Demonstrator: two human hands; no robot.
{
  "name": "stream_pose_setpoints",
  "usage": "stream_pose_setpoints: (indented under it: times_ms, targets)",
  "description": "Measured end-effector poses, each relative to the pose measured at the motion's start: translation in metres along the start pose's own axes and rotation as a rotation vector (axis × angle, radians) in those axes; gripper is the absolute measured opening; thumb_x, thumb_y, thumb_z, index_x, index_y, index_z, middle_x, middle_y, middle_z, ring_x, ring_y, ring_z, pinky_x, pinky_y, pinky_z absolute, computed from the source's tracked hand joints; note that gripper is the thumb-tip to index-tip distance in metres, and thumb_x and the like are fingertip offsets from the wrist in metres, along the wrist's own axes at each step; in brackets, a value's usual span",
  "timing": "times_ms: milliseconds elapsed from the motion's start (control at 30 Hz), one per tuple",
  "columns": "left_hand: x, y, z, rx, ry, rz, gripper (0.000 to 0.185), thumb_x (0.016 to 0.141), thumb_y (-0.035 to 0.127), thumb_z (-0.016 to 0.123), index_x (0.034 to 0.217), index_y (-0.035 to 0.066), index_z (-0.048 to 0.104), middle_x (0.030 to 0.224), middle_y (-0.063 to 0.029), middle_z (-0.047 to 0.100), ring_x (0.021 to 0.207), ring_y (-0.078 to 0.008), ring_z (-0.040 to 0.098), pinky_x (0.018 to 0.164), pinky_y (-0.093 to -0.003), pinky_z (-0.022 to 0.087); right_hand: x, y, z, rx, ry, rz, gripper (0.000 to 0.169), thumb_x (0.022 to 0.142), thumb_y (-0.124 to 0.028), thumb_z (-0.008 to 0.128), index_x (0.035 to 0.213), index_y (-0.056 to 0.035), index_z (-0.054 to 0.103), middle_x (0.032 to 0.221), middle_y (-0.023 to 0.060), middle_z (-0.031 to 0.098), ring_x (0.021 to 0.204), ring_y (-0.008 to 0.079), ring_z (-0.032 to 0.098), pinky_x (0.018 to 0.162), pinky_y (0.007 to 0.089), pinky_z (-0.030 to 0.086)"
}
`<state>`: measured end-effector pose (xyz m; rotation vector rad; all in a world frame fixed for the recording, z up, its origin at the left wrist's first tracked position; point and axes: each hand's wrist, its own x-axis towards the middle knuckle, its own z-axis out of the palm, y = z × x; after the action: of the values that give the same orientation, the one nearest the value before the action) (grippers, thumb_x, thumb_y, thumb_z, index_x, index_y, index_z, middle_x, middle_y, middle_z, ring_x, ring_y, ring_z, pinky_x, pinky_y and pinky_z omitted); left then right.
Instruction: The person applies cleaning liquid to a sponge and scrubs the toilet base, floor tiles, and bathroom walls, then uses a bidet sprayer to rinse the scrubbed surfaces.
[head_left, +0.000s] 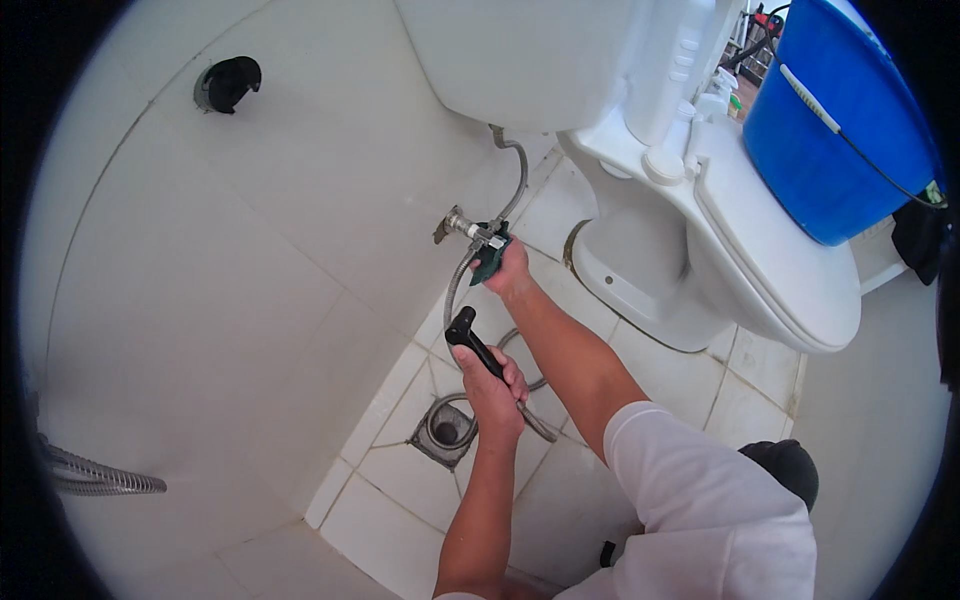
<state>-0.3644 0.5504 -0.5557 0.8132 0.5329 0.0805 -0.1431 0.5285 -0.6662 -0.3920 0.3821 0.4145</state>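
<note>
My left hand (491, 390) grips a black bidet sprayer (480, 354), its head angled up toward the wall. A flexible metal hose (536, 426) runs from the handle's lower end and loops over the floor. Beyond it, my right hand (508, 270) holds a dark green cloth (489, 264) against the metal angle valve (487, 236). Some of its fingers are hidden behind the cloth and valve. The valve joins a wall pipe (455, 221). One braided hose (517, 180) rises from it to the toilet tank (525, 60), and another (452, 289) drops toward the sprayer.
A white toilet (645, 240) stands at right, a blue bucket (832, 127) resting on its closed lid (780, 255). A black holder (231, 84) is fixed to the wall. Below my left hand lies a square floor drain (448, 435). Another metal hose (105, 476) hangs at far left.
</note>
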Motion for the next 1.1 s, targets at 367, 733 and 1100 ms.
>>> stream_pose_setpoints:
  times_ms: [367, 733, 1100]
  targets:
    - [0.011, 0.001, 0.005, -0.016, 0.042, 0.030, 0.060, 0.087, 0.066, 0.027, 0.073, 0.009, 0.040, 0.050, 0.0006, 0.035, 0.038, -0.0101, 0.033, 0.036, -0.0246, 0.030, -0.018, -0.031, 0.029, -1.752, 0.059, -1.022, 0.032, 0.083, -0.019, 0.059, 0.112, -0.0046, 0.059, 0.097, 0.0120, 0.054, 0.087, 0.0257, 0.054, 0.077, 0.0349, 0.044]
    - [0.041, 0.060, 0.028, 0.345, -0.022, 0.197, 0.059, 0.090, 0.061, 0.026, 0.067, 0.008, 0.040, 0.048, 0.0014, 0.036, 0.036, -0.0082, 0.035, 0.033, -0.0224, 0.029, -0.011, -0.029, 0.040, -1.607, 0.258, -0.594, 0.045, 0.079, -0.024, 0.062, 0.117, -0.0066, 0.043, 0.108, 0.0222, 0.052, 0.102, 0.0366, 0.052, 0.085, 0.0440, 0.042]
    - [0.042, 0.047, 0.024, 0.285, -0.128, 0.151, 0.061, 0.087, 0.065, 0.026, 0.069, 0.009, 0.041, 0.048, 0.0029, 0.035, 0.035, -0.0075, 0.033, 0.032, -0.0225, 0.029, -0.017, -0.033, 0.041, -1.478, 0.193, -0.468, 0.056, 0.077, -0.025, 0.065, 0.122, -0.0071, 0.037, 0.097, 0.0232, 0.059, 0.095, 0.0377, 0.057, 0.085, 0.0438, 0.043]
